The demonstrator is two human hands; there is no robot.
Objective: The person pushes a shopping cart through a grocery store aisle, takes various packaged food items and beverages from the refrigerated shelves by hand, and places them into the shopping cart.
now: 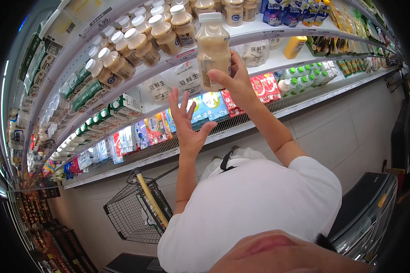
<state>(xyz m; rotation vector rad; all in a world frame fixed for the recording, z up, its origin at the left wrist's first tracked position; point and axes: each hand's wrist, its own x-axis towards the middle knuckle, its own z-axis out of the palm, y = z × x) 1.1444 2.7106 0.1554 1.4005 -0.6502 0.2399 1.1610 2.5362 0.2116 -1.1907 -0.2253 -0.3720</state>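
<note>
My right hand (pixel 235 76) grips a large plastic bottle (pixel 213 51) of pale tan drink with a white cap. The bottle stands nearly upright in front of the shelf of smaller bottles. Thumb and fingers wrap around its right side and lower part. My left hand (pixel 189 128) is raised below and left of the bottle, fingers spread, holding nothing. Behind the bottle, rows of smaller white-capped bottles (pixel 141 47) of similar drink stand on the upper shelf. White pouches (pixel 188 76) bearing writing sit on the shelf below.
A wire shopping cart (pixel 136 211) with a yellow handle stands on the tiled floor at lower left. Colourful packs (pixel 212 104) fill the lowest shelf, with green-capped bottles (pixel 304 82) to the right. A yellow bottle (pixel 295 47) lies tilted on the middle shelf. A dark case (pixel 360 201) is at right.
</note>
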